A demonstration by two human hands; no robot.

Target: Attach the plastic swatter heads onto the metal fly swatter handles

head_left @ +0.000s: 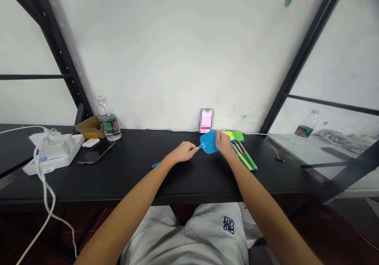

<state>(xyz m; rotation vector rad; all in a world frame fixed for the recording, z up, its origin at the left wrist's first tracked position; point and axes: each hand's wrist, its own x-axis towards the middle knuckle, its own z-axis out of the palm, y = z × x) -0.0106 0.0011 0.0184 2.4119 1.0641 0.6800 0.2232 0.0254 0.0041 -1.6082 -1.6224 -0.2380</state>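
While both bare hands meet above a black desk (133, 178), a blue plastic fly swatter (209, 141) is held low over the desktop, directly in front of the person. The left hand (183, 151) pinches its thin neck between the fingertips, while the right hand (223, 144) grasps the upper edge of the mesh head, fingers curled over it. The handle tip (156, 165) pokes out beyond the left wrist. Just to the right lies a stack of green-and-yellow-handled swatters (244, 156). Gripping close to the neck keeps the flexible head steady.
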